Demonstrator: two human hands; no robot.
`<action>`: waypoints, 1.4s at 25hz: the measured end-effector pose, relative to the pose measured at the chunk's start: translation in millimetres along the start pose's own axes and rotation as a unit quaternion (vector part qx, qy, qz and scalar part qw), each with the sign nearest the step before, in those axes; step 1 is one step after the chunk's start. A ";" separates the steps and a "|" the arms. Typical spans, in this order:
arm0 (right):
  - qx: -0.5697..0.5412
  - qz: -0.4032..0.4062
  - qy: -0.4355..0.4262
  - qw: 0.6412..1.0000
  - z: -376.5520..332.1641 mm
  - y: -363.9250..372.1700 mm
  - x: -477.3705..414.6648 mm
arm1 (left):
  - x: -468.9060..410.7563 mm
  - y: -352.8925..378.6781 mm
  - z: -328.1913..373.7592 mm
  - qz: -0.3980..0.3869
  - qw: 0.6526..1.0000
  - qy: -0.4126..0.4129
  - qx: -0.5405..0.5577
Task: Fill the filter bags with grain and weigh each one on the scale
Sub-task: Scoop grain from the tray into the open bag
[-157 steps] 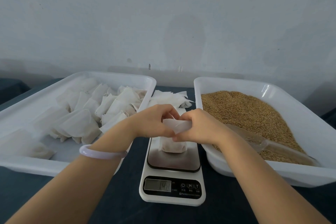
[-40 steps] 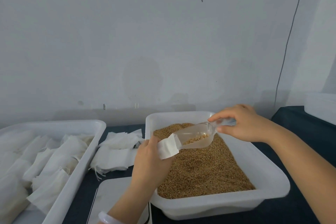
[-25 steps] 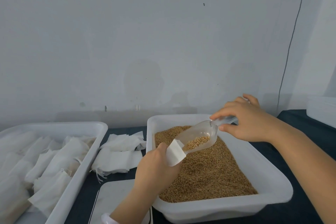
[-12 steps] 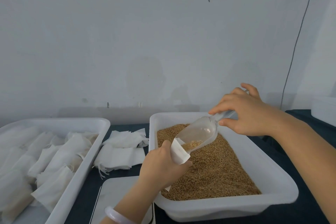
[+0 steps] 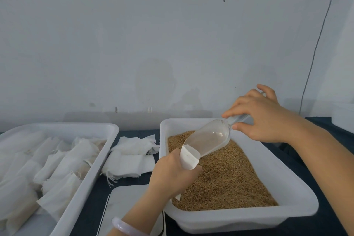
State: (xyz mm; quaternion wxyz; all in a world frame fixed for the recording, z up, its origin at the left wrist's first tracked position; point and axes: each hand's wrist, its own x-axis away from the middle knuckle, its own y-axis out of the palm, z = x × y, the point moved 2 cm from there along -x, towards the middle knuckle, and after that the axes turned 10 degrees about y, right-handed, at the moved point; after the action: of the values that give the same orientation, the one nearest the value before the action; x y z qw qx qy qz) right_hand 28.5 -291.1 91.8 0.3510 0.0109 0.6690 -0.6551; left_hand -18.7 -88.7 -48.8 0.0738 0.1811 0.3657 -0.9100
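Left hand (image 5: pixel 172 172): grips white filter bag (image 5: pixel 188 160) above white grain tray (image 5: pixel 287 197).
Right hand (image 5: pixel 262 117): pinches empty clear plastic scoop (image 5: pixel 208 139).
Pending: weighing.

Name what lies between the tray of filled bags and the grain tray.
A pile of flat filter bags and, nearer the camera, the scale; head view.

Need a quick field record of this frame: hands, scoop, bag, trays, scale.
left hand: grips open filter bag above the grain tray
right hand: pinches the scoop handle
scoop: clear, tilted down, mouth at the bag's opening, no grain visible inside
grain: brown, fills the right tray
left tray: holds filled bags
empty bags: piled between the trays
scale: visible part of platform bare, display out of view
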 end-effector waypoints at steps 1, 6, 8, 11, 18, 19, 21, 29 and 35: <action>-0.007 0.005 0.009 1.000 3.5 2.1 -1.0 | 0.1 -0.1 -0.1 0.003 1.000 0.001 0.007; 0.038 -0.085 0.141 0.986 35.7 38.6 12.8 | 1.2 -3.2 -2.2 0.043 0.997 -0.024 0.051; 0.064 -0.141 0.127 0.980 36.5 68.9 30.6 | 0.9 -2.9 -2.9 0.047 0.997 -0.028 0.052; 0.053 -0.161 0.100 0.980 29.7 104.6 47.6 | 0.7 -2.1 -2.6 0.050 0.997 -0.023 0.048; -0.033 -0.164 0.152 0.974 29.6 125.6 53.8 | 2.3 -2.4 -2.6 0.055 0.997 -0.019 0.049; -0.037 -0.164 0.163 0.972 34.1 123.3 55.1 | 2.2 -2.5 -2.3 0.052 0.997 -0.017 0.046; -0.062 -0.164 0.178 0.968 42.7 114.6 56.7 | 1.9 -2.2 -1.8 0.040 0.999 -0.011 0.031; -0.266 -0.121 0.164 0.942 46.0 43.3 39.8 | 1.2 1.6 -0.1 0.006 0.999 0.003 -0.053; -0.118 -0.063 0.073 0.988 23.4 13.7 24.4 | 1.3 1.5 0.6 -0.005 0.997 0.011 -0.079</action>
State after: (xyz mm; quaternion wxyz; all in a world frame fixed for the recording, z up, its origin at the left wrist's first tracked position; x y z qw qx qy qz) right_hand 27.3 -320.8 70.5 0.2580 -0.0255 0.7646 -0.5901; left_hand -19.6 -90.2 -49.9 0.0792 0.1826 0.4378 -0.8767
